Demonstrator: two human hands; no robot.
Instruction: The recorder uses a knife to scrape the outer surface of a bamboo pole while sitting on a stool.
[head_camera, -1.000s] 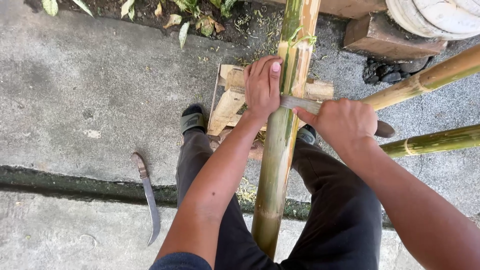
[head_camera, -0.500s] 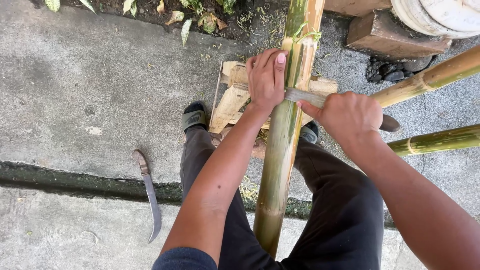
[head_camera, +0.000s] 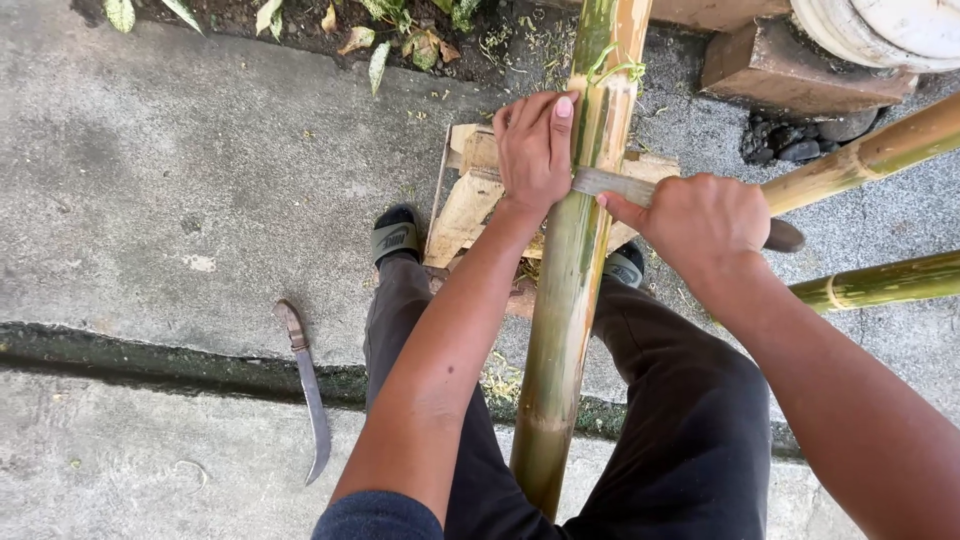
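Head view: left hand (head_camera: 535, 150) grasps the upright bamboo pole (head_camera: 570, 300) at centre, fingers wrapped around its left side. At three o'clock from it, the right hand (head_camera: 700, 215) is clenched on a knife (head_camera: 620, 185) whose blade lies across the pole. A curved blade (head_camera: 308, 385) rests on concrete at eight o'clock.

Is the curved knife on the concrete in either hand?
No: the curved knife lies alone on the concrete, apart from the left hand and right hand at the bamboo pole.
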